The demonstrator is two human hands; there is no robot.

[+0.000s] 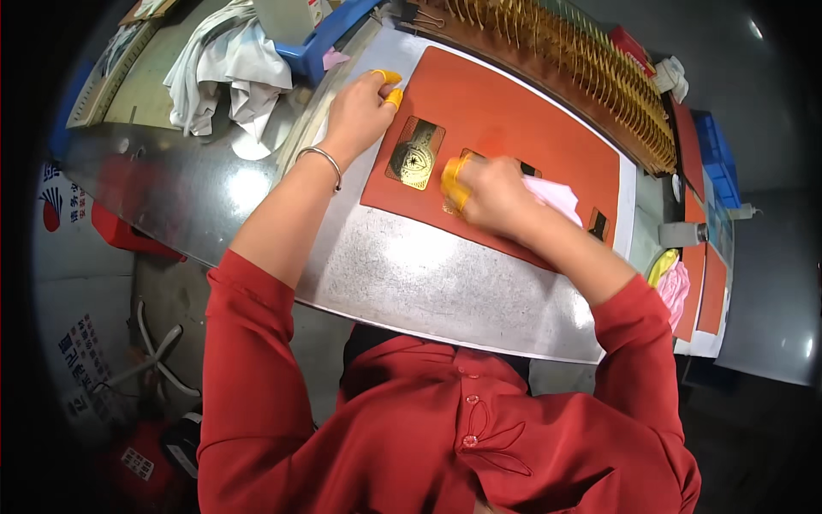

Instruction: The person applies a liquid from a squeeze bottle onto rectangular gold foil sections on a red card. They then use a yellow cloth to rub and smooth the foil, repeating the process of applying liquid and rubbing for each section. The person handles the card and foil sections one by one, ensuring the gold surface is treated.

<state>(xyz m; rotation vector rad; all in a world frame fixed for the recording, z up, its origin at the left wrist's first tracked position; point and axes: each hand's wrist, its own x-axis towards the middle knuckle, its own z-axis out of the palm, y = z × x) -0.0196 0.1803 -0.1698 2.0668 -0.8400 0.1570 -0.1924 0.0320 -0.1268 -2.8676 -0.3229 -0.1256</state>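
Metal counter, shiny and scuffed, w/ an orange-red mat laid across it. Behind the mat a rack of gold-coloured hooks; white cloth bunched at far left, blue tray next to it. More orange mats and a pink rag at the right end. Floor below is dim, cables on the left.

Two dark plaques w/ gold pattern lie on the mat. Left plaque sits free, between the hands, just beside the right one. Its long axis runs from near to far, tilted slightly right. Right plaque is mostly hidden under the right hand, so its direction can't be told.

Left hand: fingers curled, yellow-capped tips pressed flat on the mat's left edge. Right hand: closed round a pink cloth, pressing down on the plaque (blurred).
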